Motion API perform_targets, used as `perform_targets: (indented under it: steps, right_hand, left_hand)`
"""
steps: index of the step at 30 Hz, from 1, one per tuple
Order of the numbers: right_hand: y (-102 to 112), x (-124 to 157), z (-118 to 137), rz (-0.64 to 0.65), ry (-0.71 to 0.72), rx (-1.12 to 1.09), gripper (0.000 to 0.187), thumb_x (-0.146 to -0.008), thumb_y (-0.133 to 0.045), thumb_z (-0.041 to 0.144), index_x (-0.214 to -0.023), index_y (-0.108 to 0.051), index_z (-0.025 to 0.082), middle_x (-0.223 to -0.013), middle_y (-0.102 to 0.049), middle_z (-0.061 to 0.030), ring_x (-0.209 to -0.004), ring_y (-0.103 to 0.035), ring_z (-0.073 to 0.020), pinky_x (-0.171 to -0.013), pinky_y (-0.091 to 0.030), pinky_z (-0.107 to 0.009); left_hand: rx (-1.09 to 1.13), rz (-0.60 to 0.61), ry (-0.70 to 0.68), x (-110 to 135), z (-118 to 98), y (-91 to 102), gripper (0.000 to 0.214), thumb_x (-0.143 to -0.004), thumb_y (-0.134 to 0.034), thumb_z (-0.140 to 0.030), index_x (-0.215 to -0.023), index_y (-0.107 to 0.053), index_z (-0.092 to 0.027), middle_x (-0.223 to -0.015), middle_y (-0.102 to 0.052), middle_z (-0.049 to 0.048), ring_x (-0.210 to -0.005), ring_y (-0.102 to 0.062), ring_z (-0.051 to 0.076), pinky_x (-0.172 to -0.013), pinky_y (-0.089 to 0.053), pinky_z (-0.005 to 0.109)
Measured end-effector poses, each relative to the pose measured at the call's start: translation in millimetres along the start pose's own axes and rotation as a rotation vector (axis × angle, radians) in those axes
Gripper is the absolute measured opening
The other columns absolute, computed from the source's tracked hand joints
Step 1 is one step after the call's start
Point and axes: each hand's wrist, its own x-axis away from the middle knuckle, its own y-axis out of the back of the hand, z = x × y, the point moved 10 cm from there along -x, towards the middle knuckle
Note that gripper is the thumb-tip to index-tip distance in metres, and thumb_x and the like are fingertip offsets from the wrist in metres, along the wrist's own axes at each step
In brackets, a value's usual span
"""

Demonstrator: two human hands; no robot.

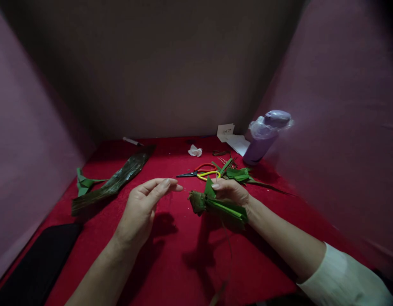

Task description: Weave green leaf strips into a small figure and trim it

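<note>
My right hand (233,191) is closed on a folded green leaf piece (227,208), with the thumb on top and the other fingers mostly hidden. At its left end is a browner, rolled part that points toward my left hand. A thin strand (229,244) hangs below the leaf piece. My left hand (147,202) is held a little to the left, apart from it, with thumb and index finger pressed together. Anything between those fingertips is too small to make out. Behind both hands lie scissors (196,173) with one red and one yellow handle.
On the red tablecloth (171,272), a long dark leaf strip (116,182), a folded leaf piece (84,182) and a black flat object (40,259) are at left. Leaf scraps (237,173), crumpled tissue (195,150), white cards (236,142) and a purple container (262,144) stand farther back.
</note>
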Motion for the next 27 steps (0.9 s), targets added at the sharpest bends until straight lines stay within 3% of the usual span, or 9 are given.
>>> perform_targets:
  steps: [9, 15, 20, 27]
  right_hand:
    - [3, -2, -3, -0.034, 0.019, -0.085, 0.013, -0.065, -0.067, 0.017, -0.063, -0.055, 0.014, -0.054, -0.062, 0.0006, -0.049, -0.058, -0.0113, -0.055, -0.051, -0.023]
    - [22, -1, -6, -0.149, 0.022, -0.118, 0.003, -0.069, -0.061, 0.018, -0.071, -0.061, 0.015, -0.062, -0.068, -0.0006, -0.05, -0.06, -0.0111, -0.044, -0.044, -0.018]
    - [28, -3, -10, -0.185, 0.029, -0.126, 0.002, -0.068, -0.06, 0.017, -0.07, -0.061, 0.017, -0.062, -0.068, 0.0006, -0.047, -0.056, -0.0098, -0.042, -0.041, -0.017]
    - [25, -4, -13, -0.211, -0.002, -0.078, 0.005, -0.071, -0.06, 0.013, -0.076, -0.062, 0.013, -0.064, -0.069, -0.0023, -0.052, -0.063, -0.0122, -0.05, -0.05, -0.021]
  left_hand:
    - [-0.054, 0.024, 0.019, -3, 5, 0.8, 0.014, -0.075, -0.07, -0.029, -0.082, -0.074, -0.017, -0.081, -0.076, 0.0056, -0.089, -0.066, 0.02, -0.094, -0.042, 0.034]
    - [-0.127, 0.187, 0.118, 3, 26, -19.5, 0.018, -0.065, -0.079, -0.026, -0.08, -0.074, -0.019, -0.082, -0.075, 0.0028, -0.078, -0.066, 0.015, -0.077, -0.048, 0.025]
    - [-0.237, 0.193, 0.094, 8, 33, -25.5, 0.022, -0.065, -0.079, -0.032, -0.08, -0.071, -0.019, -0.083, -0.071, 0.0013, -0.062, -0.06, 0.012, -0.06, -0.05, 0.025]
    - [-0.339, 0.227, 0.014, 8, 27, -29.0, 0.022, -0.074, -0.07, -0.035, -0.085, -0.072, -0.015, -0.091, -0.069, 0.0081, -0.079, -0.061, 0.02, -0.062, -0.053, 0.029]
